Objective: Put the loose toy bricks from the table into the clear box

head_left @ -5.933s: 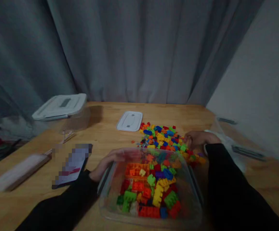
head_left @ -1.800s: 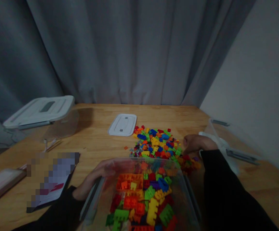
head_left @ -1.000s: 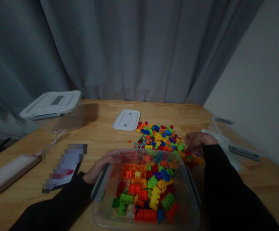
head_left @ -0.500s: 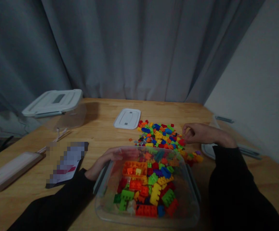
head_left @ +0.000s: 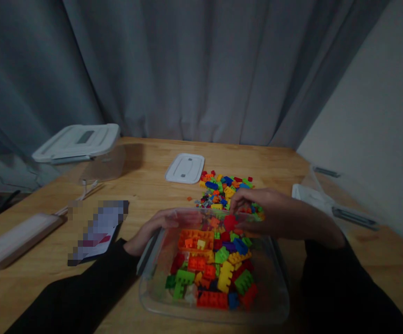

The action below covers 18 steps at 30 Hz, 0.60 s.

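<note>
A clear plastic box point(head_left: 213, 313) stands near the front edge, with many coloured bricks inside. My left hand point(head_left: 157, 227) rests against its far left corner, fingers spread along the rim. Over the far right part of the box, my right hand point(head_left: 253, 208) is closed on a red brick point(head_left: 230, 222) at its fingertips. Behind the box lies a pile of mixed bricks point(head_left: 227, 185) on the wooden table point(head_left: 145, 162), partly hidden by my right hand.
A lidded clear box point(head_left: 83, 144) stands at the back left. A white lid point(head_left: 185, 168) lies behind the pile. At left are a phone point(head_left: 100, 232) and a power strip point(head_left: 23, 239). Another clear box point(head_left: 340, 195) sits at right.
My right hand has moved left from beside the pile to above the box, with the red brick in its fingers. My left hand stays at the box's corner.
</note>
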{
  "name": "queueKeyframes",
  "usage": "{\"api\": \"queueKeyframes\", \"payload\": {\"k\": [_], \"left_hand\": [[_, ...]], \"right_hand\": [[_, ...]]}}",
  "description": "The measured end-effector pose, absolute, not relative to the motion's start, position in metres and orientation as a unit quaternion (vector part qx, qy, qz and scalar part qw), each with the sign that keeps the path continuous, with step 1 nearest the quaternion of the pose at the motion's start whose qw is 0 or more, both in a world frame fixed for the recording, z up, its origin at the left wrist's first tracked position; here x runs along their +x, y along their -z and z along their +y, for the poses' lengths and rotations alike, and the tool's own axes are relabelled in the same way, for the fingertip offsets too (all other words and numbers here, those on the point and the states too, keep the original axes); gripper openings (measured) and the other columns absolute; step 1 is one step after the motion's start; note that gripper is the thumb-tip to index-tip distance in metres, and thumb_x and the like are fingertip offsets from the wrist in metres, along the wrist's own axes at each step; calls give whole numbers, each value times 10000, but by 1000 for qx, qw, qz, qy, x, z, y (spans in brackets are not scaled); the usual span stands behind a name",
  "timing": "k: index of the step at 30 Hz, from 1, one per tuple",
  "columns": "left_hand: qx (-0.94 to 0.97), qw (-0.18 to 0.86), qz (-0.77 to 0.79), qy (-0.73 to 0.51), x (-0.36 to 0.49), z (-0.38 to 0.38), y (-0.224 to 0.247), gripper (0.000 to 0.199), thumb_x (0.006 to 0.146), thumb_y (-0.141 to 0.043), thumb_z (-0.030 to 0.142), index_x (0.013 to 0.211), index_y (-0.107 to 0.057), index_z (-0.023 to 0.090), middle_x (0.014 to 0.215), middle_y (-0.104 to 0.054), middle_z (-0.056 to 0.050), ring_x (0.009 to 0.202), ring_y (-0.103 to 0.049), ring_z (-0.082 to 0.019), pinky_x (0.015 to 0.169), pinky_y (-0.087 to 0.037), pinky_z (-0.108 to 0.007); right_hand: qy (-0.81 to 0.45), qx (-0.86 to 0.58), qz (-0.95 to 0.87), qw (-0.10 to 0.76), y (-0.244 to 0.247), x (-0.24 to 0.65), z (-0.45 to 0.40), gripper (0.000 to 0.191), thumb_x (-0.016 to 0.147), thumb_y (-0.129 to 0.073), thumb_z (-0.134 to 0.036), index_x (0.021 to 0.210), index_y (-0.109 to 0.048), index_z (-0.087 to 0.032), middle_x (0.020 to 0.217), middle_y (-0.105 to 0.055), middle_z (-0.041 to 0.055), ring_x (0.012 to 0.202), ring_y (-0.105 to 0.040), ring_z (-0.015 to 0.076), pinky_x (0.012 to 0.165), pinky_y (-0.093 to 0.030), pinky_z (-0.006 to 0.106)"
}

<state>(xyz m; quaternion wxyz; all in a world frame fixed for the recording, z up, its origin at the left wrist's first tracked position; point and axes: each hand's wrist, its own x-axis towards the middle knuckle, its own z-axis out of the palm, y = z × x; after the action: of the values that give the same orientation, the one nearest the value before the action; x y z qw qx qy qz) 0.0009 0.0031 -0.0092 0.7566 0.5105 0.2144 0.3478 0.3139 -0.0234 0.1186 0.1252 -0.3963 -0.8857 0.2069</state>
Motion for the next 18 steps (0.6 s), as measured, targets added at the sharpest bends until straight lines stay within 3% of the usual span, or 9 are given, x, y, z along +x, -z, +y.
{"api": "queueKeyframes", "payload": {"k": [4,8,13,18], "left_hand": [[509,750,210,-366,3,1,7,506,798,-520,187,1251,-734,120,1332,-717,-157,1313,-598,-378,1211,-264,-609],[516,740,222,-369,3,0,6,515,786,-524,175,1250,-736,108,1298,-736,-155,1298,-610,-374,1212,-283,-575],[514,738,231,-371,2,0,6,513,779,-514,171,1230,-749,105,1288,-741,-156,1299,-611,-371,1198,-321,-540],[503,745,224,-376,5,0,8,504,774,-510,159,1211,-760,122,1274,-751,-141,1284,-620,-362,1188,-335,-534]], "right_hand": [[-230,-309,-916,112,-108,281,-35,258,907,-689,-296,1152,-638,-231,1089,-732,26,925,-665,168,784,-457,283],[-230,-246,-937,91,-99,258,-39,209,927,-671,-321,1100,-636,-208,1029,-725,36,900,-658,174,778,-450,289],[-227,-210,-946,95,-86,241,-33,157,924,-647,-301,1036,-646,-191,884,-719,13,815,-635,166,738,-450,291],[-232,-210,-946,86,-69,240,-27,134,927,-621,-274,1014,-640,-174,909,-718,34,833,-644,172,731,-460,289]]}}
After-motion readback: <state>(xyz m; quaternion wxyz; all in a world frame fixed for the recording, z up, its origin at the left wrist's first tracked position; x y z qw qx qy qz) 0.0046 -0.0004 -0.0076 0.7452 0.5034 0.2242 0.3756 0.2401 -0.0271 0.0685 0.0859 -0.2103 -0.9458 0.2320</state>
